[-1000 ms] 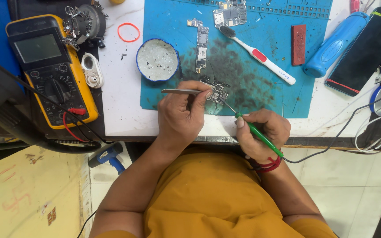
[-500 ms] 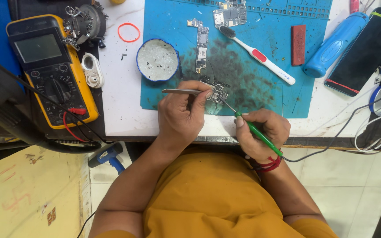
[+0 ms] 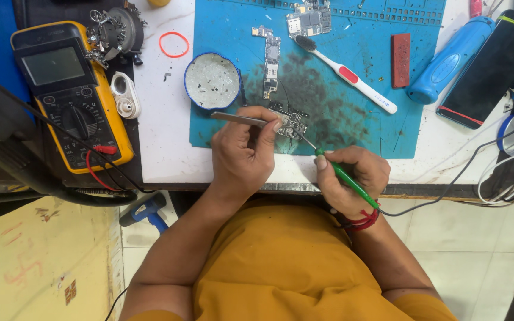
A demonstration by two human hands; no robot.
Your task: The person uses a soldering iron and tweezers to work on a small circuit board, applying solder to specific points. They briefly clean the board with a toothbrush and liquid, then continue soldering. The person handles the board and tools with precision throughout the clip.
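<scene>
Left hand (image 3: 244, 156) pinches tweezers (image 3: 240, 119); right hand (image 3: 352, 179) grips soldering iron (image 3: 346, 178) (tip on circuit board (image 3: 290, 120)).

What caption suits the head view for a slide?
Left hand holds tweezers, right hand a green soldering iron, on a circuit board.

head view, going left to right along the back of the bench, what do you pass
yellow multimeter → white plastic clip → red rubber band → round blue tin → long narrow circuit board → white and red toothbrush → red block → blue cylinder → black phone
</scene>
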